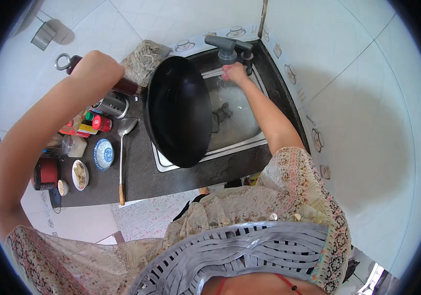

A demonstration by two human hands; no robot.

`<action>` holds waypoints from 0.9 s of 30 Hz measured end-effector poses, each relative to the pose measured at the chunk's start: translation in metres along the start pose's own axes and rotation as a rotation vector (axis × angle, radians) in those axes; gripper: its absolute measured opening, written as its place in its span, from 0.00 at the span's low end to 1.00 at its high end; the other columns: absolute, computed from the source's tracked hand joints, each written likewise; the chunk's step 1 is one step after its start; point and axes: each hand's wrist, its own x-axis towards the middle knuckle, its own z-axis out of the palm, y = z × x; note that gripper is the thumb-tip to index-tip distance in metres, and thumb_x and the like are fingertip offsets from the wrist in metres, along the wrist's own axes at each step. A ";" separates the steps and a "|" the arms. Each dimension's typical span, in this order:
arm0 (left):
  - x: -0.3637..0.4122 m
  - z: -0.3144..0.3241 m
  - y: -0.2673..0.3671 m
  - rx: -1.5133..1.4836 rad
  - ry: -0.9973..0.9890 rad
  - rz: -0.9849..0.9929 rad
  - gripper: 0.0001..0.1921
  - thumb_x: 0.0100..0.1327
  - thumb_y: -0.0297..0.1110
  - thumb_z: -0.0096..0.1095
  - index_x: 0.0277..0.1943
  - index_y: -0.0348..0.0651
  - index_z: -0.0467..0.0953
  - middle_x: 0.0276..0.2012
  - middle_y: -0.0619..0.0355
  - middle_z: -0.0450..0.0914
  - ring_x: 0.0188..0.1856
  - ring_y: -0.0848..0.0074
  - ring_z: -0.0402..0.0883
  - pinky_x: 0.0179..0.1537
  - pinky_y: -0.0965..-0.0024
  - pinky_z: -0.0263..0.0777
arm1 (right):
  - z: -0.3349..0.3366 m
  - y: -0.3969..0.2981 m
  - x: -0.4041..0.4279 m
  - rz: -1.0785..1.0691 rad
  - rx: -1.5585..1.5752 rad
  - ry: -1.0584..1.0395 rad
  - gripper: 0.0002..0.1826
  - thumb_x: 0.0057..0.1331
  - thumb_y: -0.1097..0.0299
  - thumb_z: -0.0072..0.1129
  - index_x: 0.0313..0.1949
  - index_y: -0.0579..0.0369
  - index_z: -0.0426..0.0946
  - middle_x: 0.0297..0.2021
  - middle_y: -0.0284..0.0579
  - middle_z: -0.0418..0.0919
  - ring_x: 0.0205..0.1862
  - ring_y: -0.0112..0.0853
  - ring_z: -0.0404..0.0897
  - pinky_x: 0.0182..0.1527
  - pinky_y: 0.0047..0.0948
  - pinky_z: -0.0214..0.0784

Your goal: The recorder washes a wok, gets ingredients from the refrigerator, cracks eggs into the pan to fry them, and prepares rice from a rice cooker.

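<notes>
My left hand [98, 70] is closed around the dark handle of a black wok [179, 110], which is tilted on its side over the left part of the sink [232, 136]. At the back of the sink, just below the grey faucet [227, 46], my right hand [235, 73] grips something pink with a pale, streaked part reaching towards the wok's rim; its kind is not clear. Cloudy water lies in the basin, with a dark object in it. The inside of the wok looks bare and shiny.
Left of the sink on the dark counter [148, 184] lie a metal spatula with a wooden end [121, 166], a blue-patterned bowl [104, 155], a bowl of food [80, 175], and a red-lidded jar [101, 123]. A crumpled cloth [142, 62] sits behind the wok. Tiled walls enclose the corner.
</notes>
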 end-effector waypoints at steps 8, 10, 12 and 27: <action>-0.043 0.017 -0.013 0.240 0.183 -0.048 0.06 0.44 0.31 0.60 0.28 0.47 0.73 0.25 0.61 0.75 0.31 0.74 0.76 0.32 0.73 0.66 | 0.015 0.033 -0.072 0.502 0.220 -0.028 0.26 0.61 0.45 0.43 0.48 0.53 0.69 0.36 0.44 0.77 0.31 0.38 0.78 0.32 0.34 0.68; -0.056 0.025 -0.015 0.246 0.182 -0.064 0.06 0.44 0.31 0.60 0.28 0.47 0.73 0.25 0.61 0.74 0.31 0.74 0.75 0.32 0.73 0.65 | 0.014 0.020 -0.097 0.556 0.827 -0.436 0.35 0.58 0.34 0.31 0.55 0.44 0.62 0.49 0.48 0.69 0.45 0.46 0.72 0.42 0.42 0.63; -0.070 0.033 -0.019 0.286 0.117 -0.098 0.04 0.47 0.30 0.56 0.28 0.47 0.70 0.25 0.63 0.72 0.31 0.75 0.73 0.32 0.72 0.64 | 0.018 0.010 -0.112 0.533 0.875 -0.496 0.37 0.57 0.31 0.26 0.57 0.42 0.58 0.53 0.48 0.64 0.49 0.49 0.67 0.45 0.45 0.59; -0.212 0.200 -0.001 -0.230 0.455 -0.307 0.07 0.47 0.31 0.56 0.30 0.42 0.70 0.25 0.52 0.73 0.29 0.60 0.74 0.29 0.60 0.65 | 0.068 0.023 -0.309 0.162 -0.610 0.458 0.27 0.46 0.71 0.53 0.50 0.50 0.67 0.44 0.57 0.71 0.45 0.47 0.71 0.46 0.36 0.64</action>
